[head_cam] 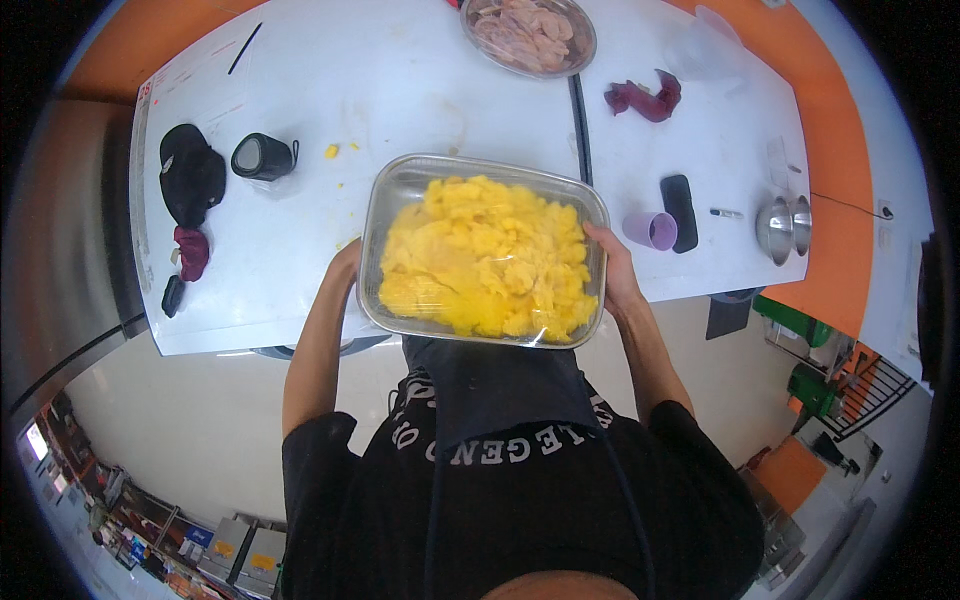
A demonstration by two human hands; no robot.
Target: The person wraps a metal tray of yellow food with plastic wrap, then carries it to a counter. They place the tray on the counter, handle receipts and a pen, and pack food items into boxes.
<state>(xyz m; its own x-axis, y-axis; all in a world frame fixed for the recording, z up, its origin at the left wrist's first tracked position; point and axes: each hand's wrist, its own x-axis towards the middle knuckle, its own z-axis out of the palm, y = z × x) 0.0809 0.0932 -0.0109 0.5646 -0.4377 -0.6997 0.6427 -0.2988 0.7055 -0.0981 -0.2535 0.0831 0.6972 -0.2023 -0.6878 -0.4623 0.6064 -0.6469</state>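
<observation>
A rectangular metal tray [365, 277] filled with lumpy yellow food [487, 255] is held up in front of my apron. Shiny reflections show clear plastic film stretched over the top. My left hand [348, 261] grips the tray's left side, its fingers mostly hidden beneath it. On the opposite side my right hand [616, 266] has its thumb at the rim, with the other fingers out of sight under the tray. Small yellow bits [331, 151] lie on the white table [420, 97] beyond the tray.
A round metal bowl of raw meat [525, 37] stands at the far side. To the left are a black cap [191, 176] and a portable speaker [262, 157]. A purple cup [651, 229], a phone [679, 214], a marker [726, 214], metal bowls [775, 231] and a maroon cloth [645, 97] are right.
</observation>
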